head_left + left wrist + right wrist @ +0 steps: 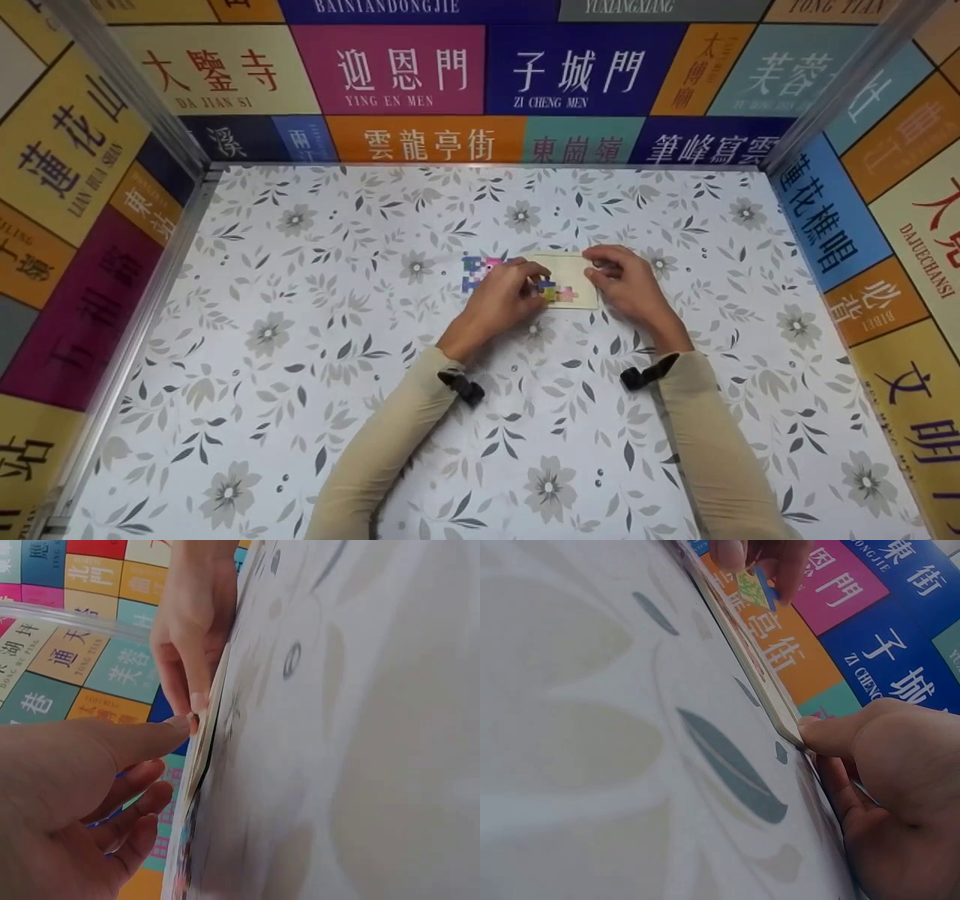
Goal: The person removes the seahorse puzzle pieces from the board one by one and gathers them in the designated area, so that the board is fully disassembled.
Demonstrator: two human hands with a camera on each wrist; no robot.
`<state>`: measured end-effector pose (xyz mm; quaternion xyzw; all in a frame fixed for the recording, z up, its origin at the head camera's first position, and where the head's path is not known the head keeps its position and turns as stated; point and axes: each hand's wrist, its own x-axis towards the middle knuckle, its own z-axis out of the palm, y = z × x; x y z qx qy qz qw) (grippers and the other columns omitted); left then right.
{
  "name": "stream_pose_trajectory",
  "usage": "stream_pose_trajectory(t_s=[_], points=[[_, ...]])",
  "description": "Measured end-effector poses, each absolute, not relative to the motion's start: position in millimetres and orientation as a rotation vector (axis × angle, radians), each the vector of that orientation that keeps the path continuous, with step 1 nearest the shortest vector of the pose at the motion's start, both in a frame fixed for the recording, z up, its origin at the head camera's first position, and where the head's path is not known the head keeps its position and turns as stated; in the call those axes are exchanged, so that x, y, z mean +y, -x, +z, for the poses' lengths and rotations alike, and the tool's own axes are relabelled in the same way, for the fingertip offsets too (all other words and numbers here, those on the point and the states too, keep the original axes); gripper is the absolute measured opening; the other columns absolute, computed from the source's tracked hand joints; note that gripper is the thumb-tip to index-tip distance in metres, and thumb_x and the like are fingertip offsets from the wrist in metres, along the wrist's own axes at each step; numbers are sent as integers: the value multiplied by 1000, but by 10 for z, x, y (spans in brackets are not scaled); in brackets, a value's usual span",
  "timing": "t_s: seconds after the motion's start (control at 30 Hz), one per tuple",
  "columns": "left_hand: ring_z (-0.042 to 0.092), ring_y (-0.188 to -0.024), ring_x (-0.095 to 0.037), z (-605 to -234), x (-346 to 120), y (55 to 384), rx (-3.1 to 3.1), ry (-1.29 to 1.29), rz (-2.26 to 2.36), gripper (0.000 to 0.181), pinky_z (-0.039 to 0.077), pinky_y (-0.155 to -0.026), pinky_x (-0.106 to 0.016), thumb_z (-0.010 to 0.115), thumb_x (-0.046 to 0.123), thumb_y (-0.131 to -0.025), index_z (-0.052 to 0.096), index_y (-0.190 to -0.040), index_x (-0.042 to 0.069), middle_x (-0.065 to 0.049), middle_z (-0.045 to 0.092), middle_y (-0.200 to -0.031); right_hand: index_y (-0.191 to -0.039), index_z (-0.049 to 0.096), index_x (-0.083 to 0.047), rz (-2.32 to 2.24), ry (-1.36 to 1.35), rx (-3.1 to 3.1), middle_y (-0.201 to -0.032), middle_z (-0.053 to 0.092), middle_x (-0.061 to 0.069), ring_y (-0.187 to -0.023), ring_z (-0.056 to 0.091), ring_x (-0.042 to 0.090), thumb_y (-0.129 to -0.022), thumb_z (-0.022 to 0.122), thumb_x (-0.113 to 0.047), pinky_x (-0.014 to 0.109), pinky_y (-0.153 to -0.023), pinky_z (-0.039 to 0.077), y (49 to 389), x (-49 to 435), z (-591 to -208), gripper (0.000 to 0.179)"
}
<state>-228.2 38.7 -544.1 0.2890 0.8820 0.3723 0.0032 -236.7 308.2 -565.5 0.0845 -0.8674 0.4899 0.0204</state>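
My left hand (506,296) pinches a small jigsaw puzzle piece (756,589), green-yellow with blue edges, between thumb and fingers. It is above the left part of a thin cream puzzle board (574,274), which lies flat on the table. Pink and yellow pieces (565,293) show near the board's lower edge. At the board's right side my right hand (626,285) holds the edge, its thumb (817,736) on the corner and the other fingers curled beside it. Several loose blue, pink and purple pieces (471,274) lie left of the board, partly hidden by my left hand.
A white cloth with grey flowers and leaves covers the table (300,420). Upright panels with coloured Chinese lettering (390,71) enclose the back and both sides. A clear strip (487,166) runs along the back edge. Black camera straps sit on both wrists.
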Motion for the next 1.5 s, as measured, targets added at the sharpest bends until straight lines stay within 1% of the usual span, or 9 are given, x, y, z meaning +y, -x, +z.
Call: stream_pose_trajectory(t_s=[0.1,0.2,0.33,0.47,0.7,0.87,1.0,1.27,1.5], points=[[72,-101,-21,-5442,272,2286,2760,-884,1167,39,59,-90,-35,84,14,-91,76,-128,8,-9,76,-113,-136,72,-2,1513,-265,-2699,-140,67,20,-124,68,35,-102,74,-8,7,-92,49,2388,3123,-5696,34],[74,-104,-22,-5433,177,2292,2755,-861,1173,39,60,-94,-36,85,15,-91,76,-129,8,-8,77,-116,-135,73,-4,1521,-272,-2697,-141,67,18,-124,68,33,-102,75,-10,7,-93,49,2398,3144,-5714,34],[74,-102,-21,-5422,75,2292,2746,-835,1189,39,61,-91,-37,87,16,-90,77,-128,9,-8,77,-115,-136,73,-5,1522,-275,-2699,-141,67,17,-124,67,32,-103,74,-10,8,-94,50,2399,3142,-5717,34],[72,-98,-19,-5438,-5,2280,2739,-812,1195,38,60,-88,-33,88,14,-88,77,-125,8,-7,75,-112,-136,73,-5,1516,-268,-2709,-142,67,16,-124,67,31,-103,73,-9,7,-94,50,2390,3130,-5704,34],[70,-102,-19,-5487,-85,2245,2728,-876,1102,42,59,-95,-32,92,23,-86,79,-123,8,-5,74,-115,-137,73,-7,1507,-249,-2734,-143,66,14,-125,67,31,-104,72,-10,7,-92,49,2385,3132,-5687,33],[69,-101,-19,-5490,-86,2238,2740,-909,1035,45,57,-94,-33,94,28,-85,79,-123,9,-5,75,-111,-137,73,-9,1518,-236,-2740,-144,66,13,-126,67,29,-104,73,-12,7,-93,48,2375,3134,-5673,34],[67,-100,-18,-5493,-86,2237,2744,-909,1016,45,56,-93,-34,95,30,-85,80,-122,11,-3,75,-109,-137,73,-9,1523,-238,-2739,-143,67,12,-127,67,29,-103,74,-12,9,-95,49,2378,3136,-5672,34],[68,-103,-18,-5500,-91,2238,2741,-928,992,33,55,-97,-35,92,34,-87,84,-113,15,0,79,-110,-138,73,-8,1510,-248,-2734,-143,67,14,-126,66,29,-104,73,-10,9,-96,49,2381,3131,-5690,34],[70,-102,-22,-5483,-78,2219,2808,-945,970,33,54,-97,-39,93,36,-86,85,-111,15,-1,81,-107,-136,73,-5,1536,-272,-2700,-141,67,17,-123,67,31,-103,73,-9,8,-94,50,2384,3132,-5698,34]])
